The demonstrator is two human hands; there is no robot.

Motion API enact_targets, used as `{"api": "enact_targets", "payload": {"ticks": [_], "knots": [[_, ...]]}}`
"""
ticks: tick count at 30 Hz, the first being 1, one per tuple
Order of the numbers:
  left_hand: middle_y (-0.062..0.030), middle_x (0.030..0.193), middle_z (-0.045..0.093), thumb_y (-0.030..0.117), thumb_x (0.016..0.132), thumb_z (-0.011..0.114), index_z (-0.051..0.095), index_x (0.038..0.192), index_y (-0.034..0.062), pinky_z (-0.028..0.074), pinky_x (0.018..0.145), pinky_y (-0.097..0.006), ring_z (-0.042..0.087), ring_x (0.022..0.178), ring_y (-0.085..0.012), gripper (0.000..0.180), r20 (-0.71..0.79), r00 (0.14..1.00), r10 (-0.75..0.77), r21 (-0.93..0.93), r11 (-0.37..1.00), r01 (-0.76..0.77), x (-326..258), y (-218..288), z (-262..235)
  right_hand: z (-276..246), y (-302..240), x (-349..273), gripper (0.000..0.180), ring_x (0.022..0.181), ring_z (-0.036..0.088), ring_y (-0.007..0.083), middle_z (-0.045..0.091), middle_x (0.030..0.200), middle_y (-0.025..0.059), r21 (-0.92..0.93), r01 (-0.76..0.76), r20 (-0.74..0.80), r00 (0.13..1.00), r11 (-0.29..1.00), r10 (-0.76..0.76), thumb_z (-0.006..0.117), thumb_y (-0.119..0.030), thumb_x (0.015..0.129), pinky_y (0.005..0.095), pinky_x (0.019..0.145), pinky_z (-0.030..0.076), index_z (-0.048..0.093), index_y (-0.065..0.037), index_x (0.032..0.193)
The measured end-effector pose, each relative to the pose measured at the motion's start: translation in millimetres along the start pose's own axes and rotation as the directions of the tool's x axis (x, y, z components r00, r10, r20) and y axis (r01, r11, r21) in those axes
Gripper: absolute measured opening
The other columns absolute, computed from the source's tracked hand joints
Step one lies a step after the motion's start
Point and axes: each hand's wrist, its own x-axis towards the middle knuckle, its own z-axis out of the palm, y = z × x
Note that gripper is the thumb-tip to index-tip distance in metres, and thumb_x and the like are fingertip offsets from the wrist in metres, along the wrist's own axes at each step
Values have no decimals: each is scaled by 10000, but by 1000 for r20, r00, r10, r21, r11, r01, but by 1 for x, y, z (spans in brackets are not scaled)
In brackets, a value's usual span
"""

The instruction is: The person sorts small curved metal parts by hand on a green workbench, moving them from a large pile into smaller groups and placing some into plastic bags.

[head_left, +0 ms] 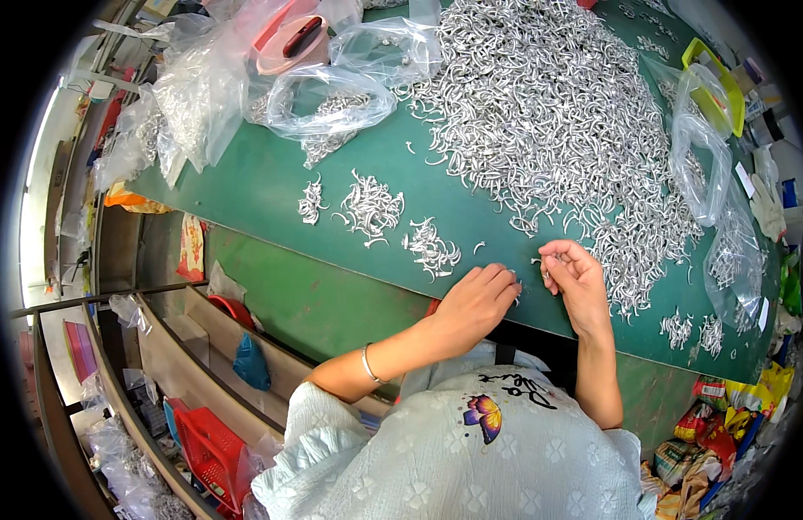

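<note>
A big heap of small curved silver metal pieces [540, 104] covers the far right of the green table [271, 182]. At the near edge, my left hand [479, 303] is closed with its fingers bent down; a glint of silver shows at the fingertips, but what they hold is mostly hidden. My right hand [579, 282], just right of it and beside the heap's near end, is closed in a pinch, with a bit of silver metal showing at its fingers. Left of my hands lie a small pile [432, 250], a larger pile [371, 205] and another small pile [310, 201] of these pieces.
Clear plastic bags of metal pieces [193, 104] stand at the far left, beside a pink container [293, 48] with a dark-red-handled tool. Two little piles [676, 328] sit at right. A yellow-green basket [718, 87] is beyond. Shelving with a red basket [212, 451] stands left.
</note>
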Motion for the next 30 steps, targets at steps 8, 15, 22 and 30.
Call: {"api": "enact_targets", "payload": {"ticks": [8, 15, 22, 30], "knots": [[-116, 1021, 587, 8, 742, 700, 634, 1048, -15, 464, 809, -376, 569, 980, -287, 314, -54, 997, 62, -45, 997, -64, 0, -6, 4, 4, -2, 2, 111, 661, 522, 41, 608, 832, -1, -59, 17, -19, 1000, 998, -18, 580, -63, 980, 182, 571, 398, 632, -12, 1064], [-110, 951, 594, -49, 710, 739, 656, 1002, -3, 514, 730, -372, 603, 884, -286, 306, -225, 973, -44, -199, 980, -1, 4, -4, 8, 1, 1, 2, 133, 691, 537, 36, 633, 853, -6, -38, 13, -12, 1000, 999, -13, 595, -67, 973, 173, 598, 406, 653, -17, 1082], [-100, 945, 636, -67, 734, 734, 683, 996, 11, 532, 741, -351, 628, 876, -272, 279, -346, 926, -153, -175, 980, 97, 8, -18, -15, 1, 0, 1, 129, 687, 534, 37, 630, 850, -6, -53, 11, -11, 1000, 999, -12, 596, -69, 973, 176, 596, 406, 653, -21, 1078], [-132, 893, 650, -56, 752, 731, 692, 943, 1, 524, 759, -391, 633, 857, -306, 204, -603, 740, -296, 32, 919, 393, -4, -85, -77, -2, 3, 3, 124, 687, 532, 39, 625, 844, -7, -44, 15, -3, 1000, 999, -15, 598, -68, 970, 178, 592, 404, 650, -23, 1073]]}}
